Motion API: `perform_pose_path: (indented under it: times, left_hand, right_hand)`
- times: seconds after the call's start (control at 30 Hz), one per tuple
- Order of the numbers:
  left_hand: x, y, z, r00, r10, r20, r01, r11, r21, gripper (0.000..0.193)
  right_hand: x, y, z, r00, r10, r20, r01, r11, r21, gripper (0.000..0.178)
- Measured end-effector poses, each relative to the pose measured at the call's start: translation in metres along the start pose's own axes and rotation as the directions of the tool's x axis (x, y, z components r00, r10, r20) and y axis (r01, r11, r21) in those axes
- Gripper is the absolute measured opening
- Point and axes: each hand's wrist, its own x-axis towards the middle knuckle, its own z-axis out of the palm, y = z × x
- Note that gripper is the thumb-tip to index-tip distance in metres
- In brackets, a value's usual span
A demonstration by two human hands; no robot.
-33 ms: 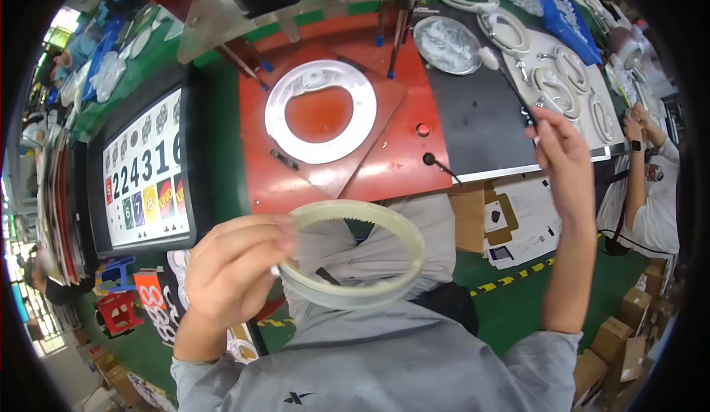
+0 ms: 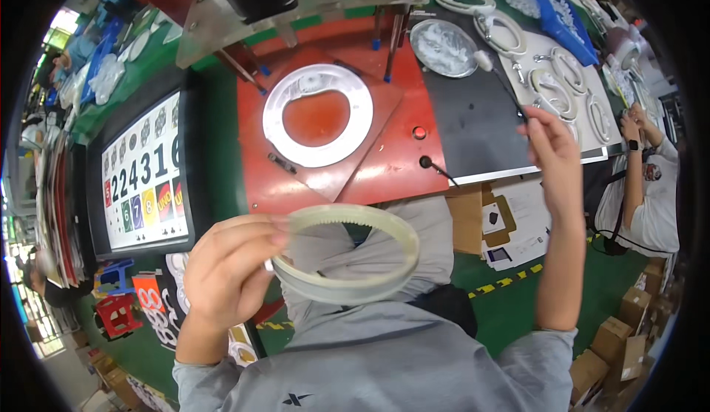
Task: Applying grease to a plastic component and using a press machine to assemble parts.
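My left hand (image 2: 233, 268) pinches the left rim of a pale, translucent ring (image 2: 347, 291) with small teeth along its inner edge. The ring is held tilted above my lap. In my right hand (image 2: 551, 146) is a thin dark-handled brush (image 2: 483, 61), its white-coated tip pointing away from me. That tip hovers just right of a round metal dish (image 2: 460, 70) with white paste in it. A flat white ring plate (image 2: 274, 132) lies on the red fixture base (image 2: 399, 168) ahead of my hands.
Several white rings (image 2: 510, 46) with metal parts lie on a board at the right. Beyond them stands a blue bin (image 2: 551, 24). A clear raised plate (image 2: 333, 11) on posts overhangs the red base. A black-framed screen (image 2: 144, 175) is at left; a co-worker's hands (image 2: 634, 120) show far right.
My right hand and the brush have shifted slightly left. The ring in my left hand has also moved a little left and tilted slightly.
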Motion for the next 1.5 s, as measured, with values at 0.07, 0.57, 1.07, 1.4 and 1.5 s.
perform_pose_path:
  times: [0.07, 0.57, 1.07, 1.4, 1.5]
  left_hand:
    - [-0.003, -0.003, 0.003, 0.996, -0.085, -0.042, 0.084, 0.996, -0.014, 0.036]
    - [-0.018, -0.012, 0.014, 0.819, -0.566, -0.092, 0.504, 0.787, -0.355, 0.029]
    - [0.05, -0.058, 0.074, 0.619, -0.706, -0.345, 0.433, 0.673, -0.599, 0.026]
    - [0.024, -0.07, 0.064, 0.811, -0.432, -0.394, 0.415, 0.9, -0.132, 0.01]
    - [0.02, -0.07, 0.064, 0.837, -0.379, -0.395, 0.357, 0.925, -0.131, 0.011]
  right_hand:
    - [0.012, 0.028, 0.018, 0.992, -0.086, -0.094, 0.078, 0.993, -0.088, 0.027]
    - [-0.006, -0.017, 0.078, 0.77, -0.598, -0.223, 0.507, 0.785, -0.355, 0.012]
    - [-0.023, -0.094, 0.205, 0.546, -0.715, 0.437, 0.837, 0.484, -0.255, 0.026]
    - [-0.002, -0.093, 0.187, 0.617, -0.573, 0.539, 0.785, 0.491, -0.377, 0.023]
    - [-0.008, -0.105, 0.183, 0.582, -0.62, 0.527, 0.813, 0.453, -0.365, 0.026]
